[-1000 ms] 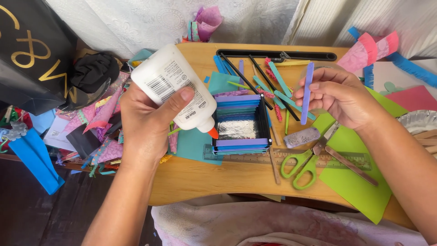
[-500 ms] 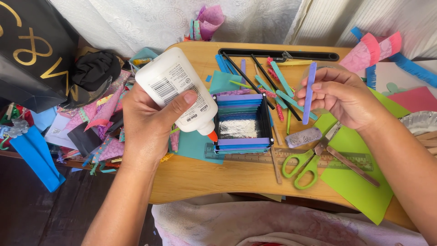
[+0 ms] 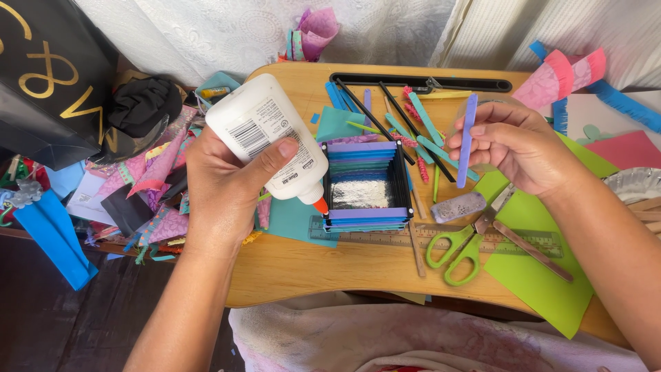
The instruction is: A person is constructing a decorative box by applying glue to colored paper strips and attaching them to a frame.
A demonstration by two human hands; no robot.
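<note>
My left hand grips a white glue bottle, tipped with its orange nozzle pointing down at the lower left corner of a square box of stacked craft sticks, blue, purple and black. My right hand pinches a purple craft stick upright, to the right of the box. Both hands hover over a wooden lap tray.
Green-handled scissors, a ruler and a green paper sheet lie on the right of the tray. Loose coloured sticks are scattered behind the box. Paper scraps and a black bag crowd the left.
The glue bottle has tipped further and its nozzle has come down to the box's left corner. My right hand has kept the purple stick nearly still.
</note>
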